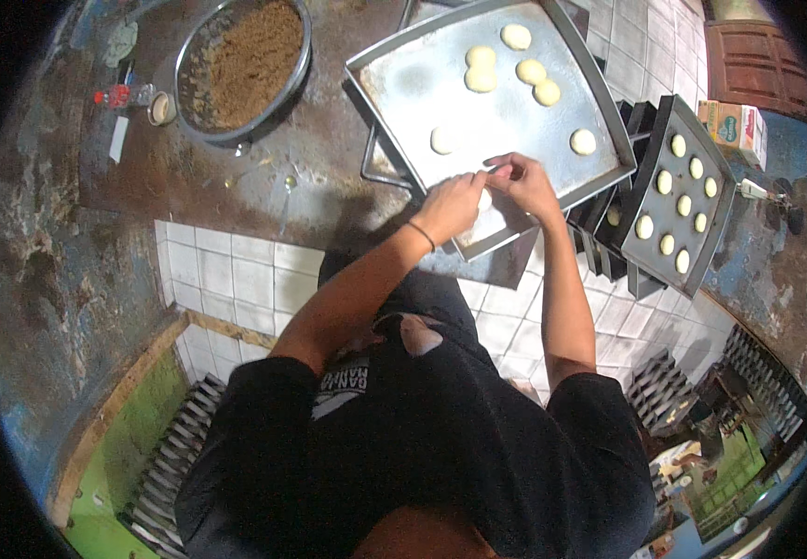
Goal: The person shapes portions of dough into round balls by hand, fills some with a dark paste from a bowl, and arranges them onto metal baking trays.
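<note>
White tiles [236,284] show beyond the edge of the worn, stained table [124,200] I am working at; on it, over to my left, sits a round metal bowl [303,58] of brown, crumbly filling [254,61], with a small cup [162,109] and a clear bottle [128,96] with a red cap (lying on its side, as far as I can make out) just beyond it.

Before me a large metal tray [403,121] stands askew, seven pale dough balls [583,142] scattered over it, some of them touching; my two hands meet above its near part; my left hand [456,205], a dark band [420,235] round its wrist, is curled on a pale piece of dough [485,199], mostly hidden between both hands; my right hand [522,186] has its fingers bunched close beside it, though I cannot tell whether they grip the dough or only touch it.

To my right, a darker tray [653,200] carries more dough pieces [684,206], spaced apart; a cardboard carton [734,130] stands beyond.
</note>
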`<state>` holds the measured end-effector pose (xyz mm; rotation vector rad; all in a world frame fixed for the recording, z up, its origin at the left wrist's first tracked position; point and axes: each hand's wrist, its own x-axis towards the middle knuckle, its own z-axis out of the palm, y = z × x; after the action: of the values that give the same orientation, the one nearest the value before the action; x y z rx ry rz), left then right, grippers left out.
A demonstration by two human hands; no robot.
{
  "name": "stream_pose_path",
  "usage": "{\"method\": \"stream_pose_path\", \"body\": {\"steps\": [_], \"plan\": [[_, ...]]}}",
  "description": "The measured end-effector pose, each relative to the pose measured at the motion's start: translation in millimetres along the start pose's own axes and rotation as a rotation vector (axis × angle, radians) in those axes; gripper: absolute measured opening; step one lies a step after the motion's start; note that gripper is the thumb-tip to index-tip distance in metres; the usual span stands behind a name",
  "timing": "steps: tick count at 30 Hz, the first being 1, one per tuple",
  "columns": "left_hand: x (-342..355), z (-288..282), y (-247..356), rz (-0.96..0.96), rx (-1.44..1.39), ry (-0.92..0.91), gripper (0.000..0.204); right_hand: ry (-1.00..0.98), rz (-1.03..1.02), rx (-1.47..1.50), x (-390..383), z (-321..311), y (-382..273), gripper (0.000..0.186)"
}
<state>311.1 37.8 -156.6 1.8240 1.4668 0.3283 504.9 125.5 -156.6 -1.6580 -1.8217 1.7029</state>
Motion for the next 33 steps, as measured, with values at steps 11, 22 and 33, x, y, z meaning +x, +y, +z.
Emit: {"method": "stream_pose_path", "body": {"steps": [11,22,33], "plan": [[-63.6,-63.5,-0.3,0.039,-0.272,0.129,0.042,0.368,-0.425,-0.944,152.0,1.4,-68.7,0.013],[-35.6,-123.0,-24.7,-0.213,-1.052,0.556,0.046,-0.348,-0.236,0.058,75.4,-37.9,-158.4,0.026],[-20.6,-204.3,-8.0,-0.055,-1.116,0.991,0.044,0.483,-0.54,0.365,-23.0,135.3,-269.3,0.02]]}}
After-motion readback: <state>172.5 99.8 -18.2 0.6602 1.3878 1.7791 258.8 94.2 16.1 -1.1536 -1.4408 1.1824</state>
